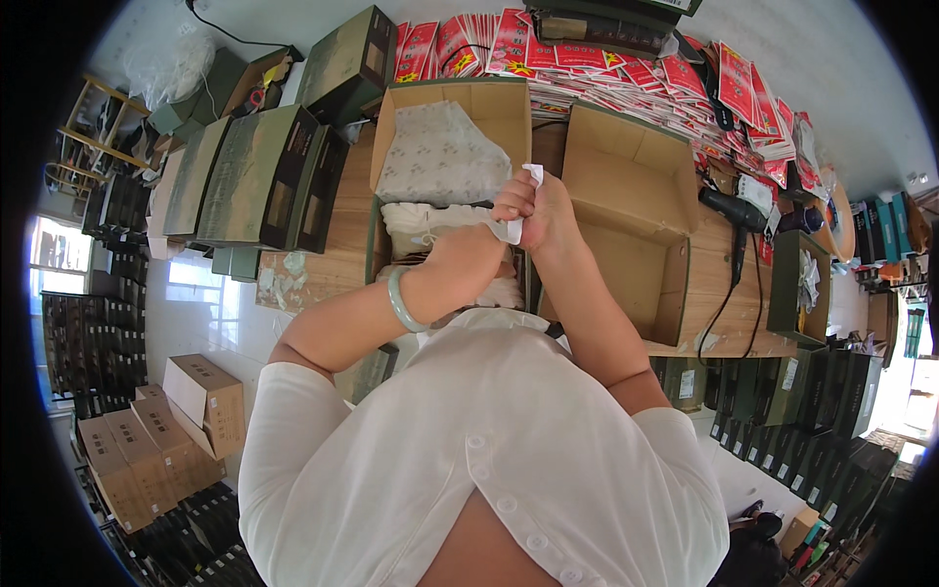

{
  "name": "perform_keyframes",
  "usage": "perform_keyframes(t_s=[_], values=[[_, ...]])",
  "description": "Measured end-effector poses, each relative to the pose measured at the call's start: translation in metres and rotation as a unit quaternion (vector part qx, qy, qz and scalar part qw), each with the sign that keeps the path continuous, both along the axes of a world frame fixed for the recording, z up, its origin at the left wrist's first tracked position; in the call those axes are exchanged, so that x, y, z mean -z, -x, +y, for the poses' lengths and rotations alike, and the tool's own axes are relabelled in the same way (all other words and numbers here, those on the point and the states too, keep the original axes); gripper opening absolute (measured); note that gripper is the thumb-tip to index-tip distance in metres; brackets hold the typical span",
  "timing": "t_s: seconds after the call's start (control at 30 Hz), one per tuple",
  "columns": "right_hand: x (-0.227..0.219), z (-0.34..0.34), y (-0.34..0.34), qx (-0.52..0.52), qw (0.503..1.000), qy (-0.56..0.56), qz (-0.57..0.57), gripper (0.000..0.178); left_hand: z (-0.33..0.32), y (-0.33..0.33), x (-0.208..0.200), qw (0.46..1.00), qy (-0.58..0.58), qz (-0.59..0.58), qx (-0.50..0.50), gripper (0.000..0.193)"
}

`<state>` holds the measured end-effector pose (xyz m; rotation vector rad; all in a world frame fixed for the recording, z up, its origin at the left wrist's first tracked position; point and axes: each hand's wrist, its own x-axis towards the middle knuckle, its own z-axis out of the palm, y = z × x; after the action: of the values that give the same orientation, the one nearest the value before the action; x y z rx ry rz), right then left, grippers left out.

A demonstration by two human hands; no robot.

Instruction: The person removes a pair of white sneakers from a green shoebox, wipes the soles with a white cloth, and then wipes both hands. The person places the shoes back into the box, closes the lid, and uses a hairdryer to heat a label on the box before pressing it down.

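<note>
My right hand is closed around a crumpled piece of white paper, whose ends stick out above and below the fist. My left hand, below a pale green bangle on the wrist, bends in close to the right one, beside the paper's lower end. Its fingers are mostly hidden. Under both hands lies an open shoebox with beige shoes, partly covered by my left arm. Patterned tissue paper rests inside its raised lid.
To the right stands a second open shoebox with bare cardboard inside. A black hair dryer and its cable lie beyond it. Red printed packets are heaped along the back. Closed green boxes stand at the left, and brown cartons on the floor.
</note>
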<state>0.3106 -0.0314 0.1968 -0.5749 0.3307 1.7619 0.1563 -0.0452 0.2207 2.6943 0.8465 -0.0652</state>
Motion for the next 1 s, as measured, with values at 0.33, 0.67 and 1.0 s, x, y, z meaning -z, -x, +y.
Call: perform_keyframes(t_s=[0.33,0.67,1.0], values=[[0.057,0.026,-0.136,0.283,0.939,-0.113,-0.157,0.036,-0.007,0.015,-0.06,0.984,0.157,-0.043,-0.076,0.089],[-0.023,-0.037,-0.034,0.136,0.953,-0.27,-0.013,0.042,-0.013,0.003,-0.041,0.872,0.008,-0.488,-0.026,0.108],[-0.054,-0.05,-0.013,0.125,0.933,-0.335,-0.031,0.057,-0.02,0.001,-0.042,0.906,-0.073,-0.416,-0.016,0.093]])
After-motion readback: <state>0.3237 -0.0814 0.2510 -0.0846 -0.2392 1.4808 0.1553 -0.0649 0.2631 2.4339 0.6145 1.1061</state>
